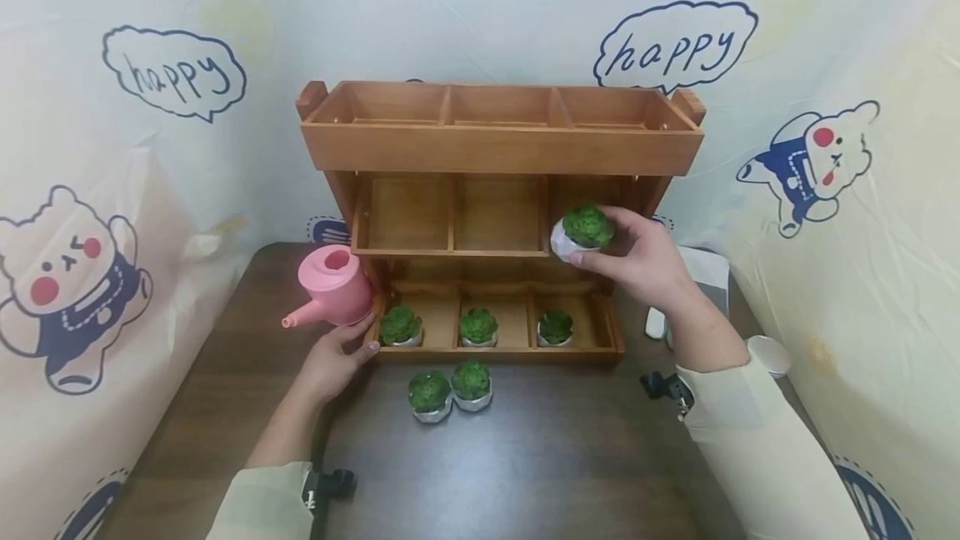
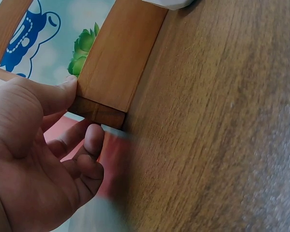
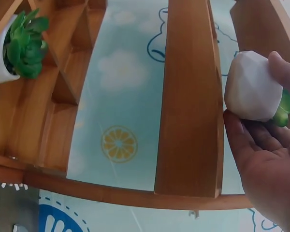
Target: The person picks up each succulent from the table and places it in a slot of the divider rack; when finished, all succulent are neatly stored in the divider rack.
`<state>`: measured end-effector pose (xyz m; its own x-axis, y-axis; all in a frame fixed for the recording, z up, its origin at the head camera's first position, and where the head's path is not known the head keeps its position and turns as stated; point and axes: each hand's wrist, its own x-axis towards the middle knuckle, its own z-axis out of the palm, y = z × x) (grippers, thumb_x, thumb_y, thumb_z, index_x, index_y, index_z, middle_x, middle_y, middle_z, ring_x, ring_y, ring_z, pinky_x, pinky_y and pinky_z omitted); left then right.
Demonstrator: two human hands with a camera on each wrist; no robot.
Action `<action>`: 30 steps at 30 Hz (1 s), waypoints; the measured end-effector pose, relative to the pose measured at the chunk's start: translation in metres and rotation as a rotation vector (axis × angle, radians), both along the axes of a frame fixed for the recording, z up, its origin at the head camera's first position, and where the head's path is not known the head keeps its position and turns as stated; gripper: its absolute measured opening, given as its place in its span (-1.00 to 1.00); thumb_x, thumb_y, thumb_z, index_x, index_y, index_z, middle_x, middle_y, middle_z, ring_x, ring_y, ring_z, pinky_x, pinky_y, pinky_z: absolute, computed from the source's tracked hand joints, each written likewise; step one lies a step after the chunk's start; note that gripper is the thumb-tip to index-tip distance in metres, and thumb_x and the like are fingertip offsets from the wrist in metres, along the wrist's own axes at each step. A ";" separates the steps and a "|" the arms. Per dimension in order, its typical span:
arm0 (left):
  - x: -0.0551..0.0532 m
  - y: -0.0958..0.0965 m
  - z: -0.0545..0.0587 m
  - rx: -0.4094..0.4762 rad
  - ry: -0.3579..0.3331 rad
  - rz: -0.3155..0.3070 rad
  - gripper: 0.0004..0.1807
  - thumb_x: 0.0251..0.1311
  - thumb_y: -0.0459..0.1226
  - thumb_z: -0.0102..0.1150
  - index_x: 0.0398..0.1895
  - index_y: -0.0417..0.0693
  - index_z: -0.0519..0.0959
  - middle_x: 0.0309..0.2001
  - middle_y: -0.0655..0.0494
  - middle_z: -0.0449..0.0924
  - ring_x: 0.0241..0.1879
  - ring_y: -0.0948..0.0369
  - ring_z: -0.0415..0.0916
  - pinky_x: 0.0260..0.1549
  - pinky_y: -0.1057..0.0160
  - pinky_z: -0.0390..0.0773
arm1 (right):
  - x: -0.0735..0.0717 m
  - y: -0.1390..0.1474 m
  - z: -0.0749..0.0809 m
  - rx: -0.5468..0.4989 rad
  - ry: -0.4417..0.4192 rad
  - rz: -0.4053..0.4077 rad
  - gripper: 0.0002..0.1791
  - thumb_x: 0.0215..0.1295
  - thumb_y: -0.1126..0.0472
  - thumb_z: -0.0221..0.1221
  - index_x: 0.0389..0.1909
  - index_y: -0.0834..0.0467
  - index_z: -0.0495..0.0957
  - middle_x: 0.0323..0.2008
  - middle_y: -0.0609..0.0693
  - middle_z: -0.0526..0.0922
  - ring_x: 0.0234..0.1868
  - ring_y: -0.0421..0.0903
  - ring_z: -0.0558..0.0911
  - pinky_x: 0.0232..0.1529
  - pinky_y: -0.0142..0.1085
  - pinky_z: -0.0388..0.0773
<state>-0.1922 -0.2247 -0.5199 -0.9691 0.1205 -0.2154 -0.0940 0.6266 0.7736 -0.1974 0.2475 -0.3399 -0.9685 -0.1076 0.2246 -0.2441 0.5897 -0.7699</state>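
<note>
A three-tier wooden shelf (image 1: 502, 150) with divided compartments stands on the table. My right hand (image 1: 651, 263) holds a small succulent in a white faceted pot (image 1: 567, 242) before the right compartment of the middle tier. From the right wrist view, thumb and fingers grip the pot (image 3: 253, 87) close to the tier's front board (image 3: 191, 96). My left hand (image 1: 333, 363) grips the bottom tier's left front corner (image 2: 99, 108), thumb on one side, fingers curled at the other. Potted succulents occupy the bottom tier's left (image 1: 401, 325), middle (image 1: 478, 327) and right (image 1: 555, 327) compartments.
Two more potted succulents, one left (image 1: 430, 396) and one right (image 1: 472, 384), stand together on the table in front of the shelf. A pink watering can (image 1: 333, 286) sits by its left side. Small white items (image 1: 656, 323) and a round white object (image 1: 768, 355) lie right.
</note>
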 end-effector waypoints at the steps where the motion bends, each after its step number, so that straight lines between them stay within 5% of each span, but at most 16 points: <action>1: 0.000 0.000 0.000 -0.003 -0.001 -0.001 -0.23 0.40 0.04 0.27 0.62 0.32 0.22 0.58 -0.10 0.21 0.50 -0.29 0.18 0.31 -0.55 0.12 | -0.002 0.001 0.000 0.005 0.000 -0.007 -0.23 0.17 -0.07 0.51 0.36 0.12 0.51 0.15 0.06 0.65 0.08 0.03 0.65 0.15 0.07 0.64; 14: 0.001 -0.004 0.001 -0.008 0.000 -0.001 -0.23 0.41 0.06 0.25 0.63 0.34 0.20 0.58 -0.10 0.20 0.50 -0.29 0.17 0.29 -0.57 0.12 | -0.022 -0.007 -0.002 0.079 0.040 -0.063 -0.16 0.14 -0.09 0.51 0.40 0.15 0.47 0.20 0.11 0.62 0.06 0.07 0.69 0.10 0.04 0.67; 30: 0.003 -0.001 -0.001 0.014 0.013 0.002 -0.24 0.40 0.04 0.26 0.62 0.36 0.22 0.58 -0.07 0.21 0.49 -0.27 0.20 0.31 -0.53 0.16 | -0.026 -0.008 -0.002 0.275 -0.030 -0.030 -0.13 0.23 -0.13 0.43 0.45 0.19 0.37 0.26 0.22 0.57 0.15 0.16 0.58 0.21 0.16 0.54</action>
<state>-0.1891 -0.2254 -0.5213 -0.9720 0.1220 -0.2007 -0.0846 0.6152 0.7838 -0.2233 0.2398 -0.3416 -0.9780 -0.1316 0.1617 -0.2025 0.7842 -0.5866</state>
